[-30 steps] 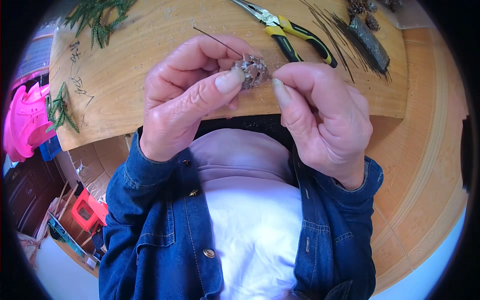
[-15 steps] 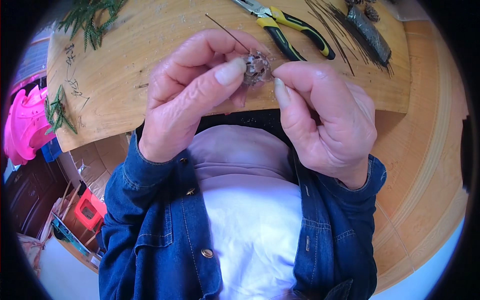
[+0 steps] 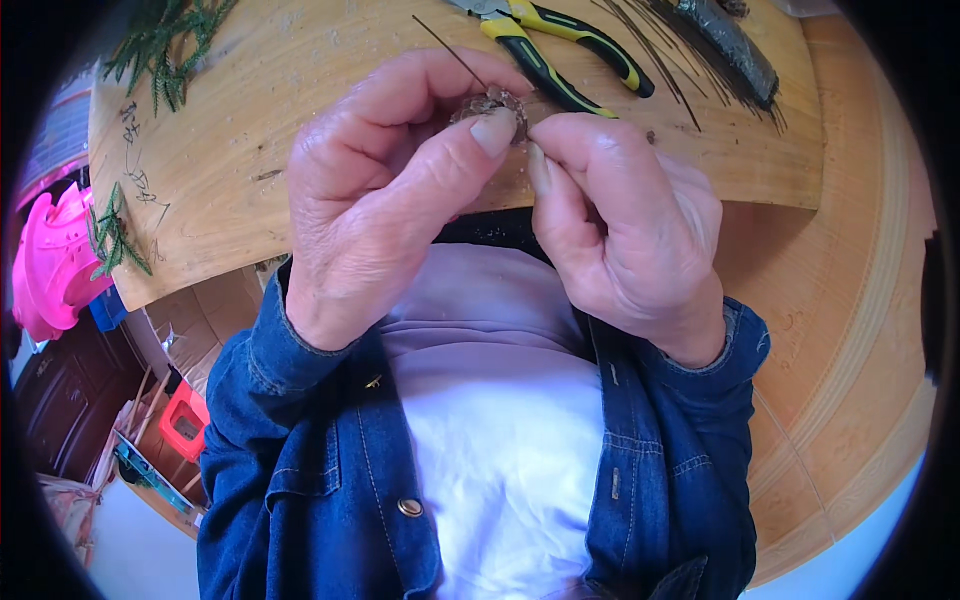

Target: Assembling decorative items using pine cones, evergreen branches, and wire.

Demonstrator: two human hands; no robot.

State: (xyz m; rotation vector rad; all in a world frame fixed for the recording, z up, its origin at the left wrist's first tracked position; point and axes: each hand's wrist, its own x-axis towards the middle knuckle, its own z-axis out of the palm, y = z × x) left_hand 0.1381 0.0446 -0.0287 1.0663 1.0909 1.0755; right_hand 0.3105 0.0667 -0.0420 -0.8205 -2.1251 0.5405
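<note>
A small brown pine cone (image 3: 490,100) with whitish scale edges is held between the thumb and fingers of my left hand (image 3: 375,190). From its upper left sticks a thin dark wire (image 3: 448,50). The thumb covers part of the cone. My right hand (image 3: 630,220) pinches thumb against forefinger right at the cone's right edge, on what looks like the other end of the wire; the fingertips mostly hide it. Both hands are over the near edge of the wooden table (image 3: 235,130).
Beyond my hands lie pliers (image 3: 600,42) with black and yellow handles. Right of them are loose dark wires (image 3: 660,60) and a wire bundle in dark wrapping (image 3: 735,60). Green sprigs (image 3: 170,55) lie at the left. A pink plastic thing (image 3: 55,260) is beyond the table's left edge.
Both hands have shifted slightly left with the pine cone. The cone has turned, and my left thumb now covers more of it. My right fingertips stay pinched beside it.
</note>
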